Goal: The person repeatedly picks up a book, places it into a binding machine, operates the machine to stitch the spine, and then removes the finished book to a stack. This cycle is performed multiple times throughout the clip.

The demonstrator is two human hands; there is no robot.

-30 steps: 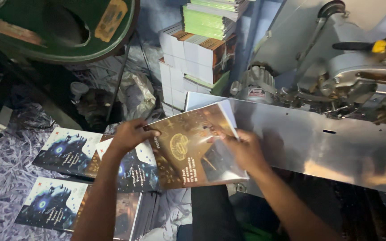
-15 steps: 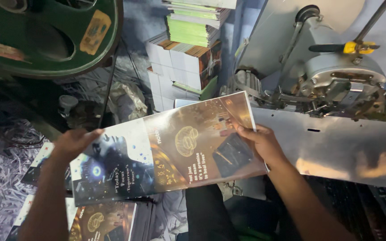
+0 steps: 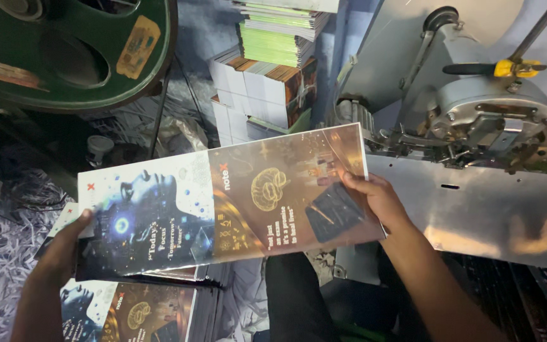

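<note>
Glossy printed cover sheet (image 3: 223, 199) is held flat in the air, clear of the pile of sheets (image 3: 134, 310) below; the left hand (image 3: 64, 244) grips its blue end, the right hand (image 3: 378, 199) pinches the brown end, just beside the metal machine table (image 3: 495, 215). It is not yet laid on the machine.

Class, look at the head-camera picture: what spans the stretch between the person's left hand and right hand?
In the head view, a glossy printed cover sheet spans it, the left hand gripping its blue end, the right hand its brown end.
</note>
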